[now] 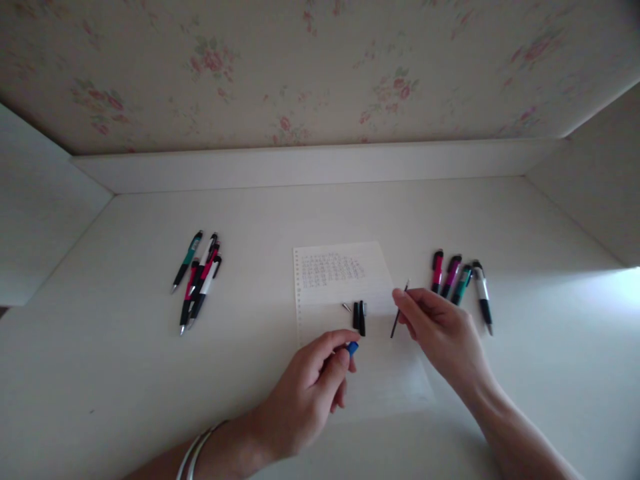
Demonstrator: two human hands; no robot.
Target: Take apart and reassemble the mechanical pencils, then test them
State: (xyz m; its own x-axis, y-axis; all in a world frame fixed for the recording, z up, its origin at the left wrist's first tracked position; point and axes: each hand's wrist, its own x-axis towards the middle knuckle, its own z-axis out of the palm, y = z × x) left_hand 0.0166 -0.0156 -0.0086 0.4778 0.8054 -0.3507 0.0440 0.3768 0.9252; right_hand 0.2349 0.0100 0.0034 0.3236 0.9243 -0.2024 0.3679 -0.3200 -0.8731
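Note:
My left hand [320, 383] is closed around a blue pen barrel [353, 348], most of which is hidden by the fingers. Between thumb and fingertips, my right hand [440, 327] pinches a thin dark pen refill [395, 325], tilted, its lower end pointing toward me. Just beyond my left fingertips, two black pen parts [359, 317] lie side by side on a sheet of handwritten paper [345, 257]. A small silver pen tip [346, 307] rests to their left. Both hands hover over the paper, apart from each other.
Several pens in green, white and pink [200, 277] lie in a loose pile at the left. At the right, just past my right hand, are several more pens, the outermost a white pen [483, 290]. A white ledge [320, 163] and side panels border the white desk [125, 387].

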